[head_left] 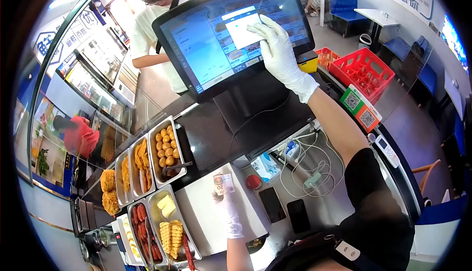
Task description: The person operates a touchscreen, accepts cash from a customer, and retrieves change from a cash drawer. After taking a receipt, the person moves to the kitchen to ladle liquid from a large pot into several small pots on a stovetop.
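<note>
My right hand (282, 57), in a white disposable glove, reaches up to the touchscreen (196, 49) with its fingers stretched out and holds nothing. Its fingertips are at a white pop-up window on the lit screen. Lower down, my left hand (227, 212), gloved too, grips a banknote (225, 183) marked 20. The note is above the white counter board (199, 199). Part of the left hand's fingers is hard to make out against the pale surface.
Steel trays hold brown eggs (167, 145), sausages (142, 226) and skewered food (171, 236). Two phones (272, 205), tangled cables (314, 167) and a QR-code sign (360, 107) lie to the right. A red crate (364, 74) stands beyond. Across the counter is a person in white (142, 30).
</note>
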`<state>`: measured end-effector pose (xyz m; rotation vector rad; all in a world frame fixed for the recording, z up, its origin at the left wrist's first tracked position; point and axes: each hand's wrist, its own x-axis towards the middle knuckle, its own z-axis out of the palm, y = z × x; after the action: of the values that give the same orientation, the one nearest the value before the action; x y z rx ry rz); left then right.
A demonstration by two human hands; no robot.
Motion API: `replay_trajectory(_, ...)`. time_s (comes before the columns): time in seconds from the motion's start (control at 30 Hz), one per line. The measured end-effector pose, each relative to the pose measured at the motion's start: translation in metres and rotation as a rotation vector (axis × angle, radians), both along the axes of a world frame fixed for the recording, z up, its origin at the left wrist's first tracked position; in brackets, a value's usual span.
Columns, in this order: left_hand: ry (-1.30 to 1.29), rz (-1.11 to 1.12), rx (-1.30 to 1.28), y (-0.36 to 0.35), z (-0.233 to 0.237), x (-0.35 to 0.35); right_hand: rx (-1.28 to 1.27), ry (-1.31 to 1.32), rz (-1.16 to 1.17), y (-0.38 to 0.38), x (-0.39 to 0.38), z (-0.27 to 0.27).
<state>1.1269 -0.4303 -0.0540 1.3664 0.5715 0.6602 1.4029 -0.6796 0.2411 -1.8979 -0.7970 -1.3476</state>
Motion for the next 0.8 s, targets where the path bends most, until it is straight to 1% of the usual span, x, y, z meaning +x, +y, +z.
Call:
replay_trajectory(0.07,0.006,-0.008,-0.004,0.001,-0.003,0.001,-0.046,0.044,-0.023,-0.007,-0.003,-0.007)
replay_trajectory(0.23,0.012,-0.045,-0.003,0.002,-0.004,0.0,-0.117,0.035,-0.047,-0.001,-0.002,-0.013)
replay_trajectory(0.3,0.011,-0.038,0.044,0.002,-0.003,-0.001,-0.136,0.038,-0.095,0.003,-0.001,-0.013)
replay_trajectory(0.43,0.008,-0.051,0.026,0.0,0.0,-0.002,-0.091,0.007,-0.056,-0.007,-0.005,-0.013)
replay_trajectory(0.5,0.035,-0.033,0.012,0.0,0.003,-0.003,0.024,0.015,0.007,-0.018,-0.004,-0.019)
replay_trajectory(0.53,0.033,-0.034,0.012,-0.001,0.004,-0.003,0.062,-0.003,-0.06,-0.022,-0.002,-0.023)
replay_trajectory(0.57,0.024,-0.01,0.009,-0.002,0.005,-0.004,0.062,-0.007,-0.063,-0.028,-0.001,-0.025)
replay_trajectory(0.63,0.012,0.007,0.008,-0.003,0.005,-0.005,-0.026,0.026,-0.126,-0.036,-0.003,-0.023)
replay_trajectory(0.7,0.015,0.008,-0.057,0.0,0.004,-0.009,-0.025,0.052,-0.118,-0.038,-0.004,-0.023)
replay_trajectory(0.8,0.023,0.04,0.01,0.0,0.004,-0.01,-0.049,0.062,-0.109,-0.034,-0.004,-0.02)
